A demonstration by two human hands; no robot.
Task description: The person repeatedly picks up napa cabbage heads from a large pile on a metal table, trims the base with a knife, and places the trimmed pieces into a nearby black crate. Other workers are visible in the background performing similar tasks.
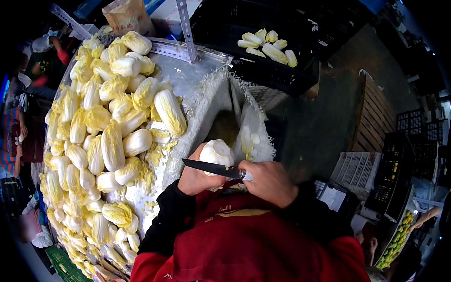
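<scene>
My left hand [194, 179] holds a napa cabbage [216, 153] with its cut white stem end facing up. In my right hand [270, 180] is a kitchen knife [211, 168] by its pale handle. The dark blade lies across the near side of the cabbage and points left. Beyond the cabbage, a woven plastic sack [208, 99] hangs with its frayed mouth spread at the table edge, and pale leaf scraps stick to its side. Many trimmed napa cabbages [113, 144] are heaped to the left on the metal table [172, 70], among loose yellow leaf bits.
A black plastic crate [272, 77] with several napa cabbages stands beyond the sack. A perforated metal post [184, 26] rises from the table's far corner. Right of me are a wooden pallet [373, 112], a white crate [356, 171] and stacked black crates. Other people work along the left side.
</scene>
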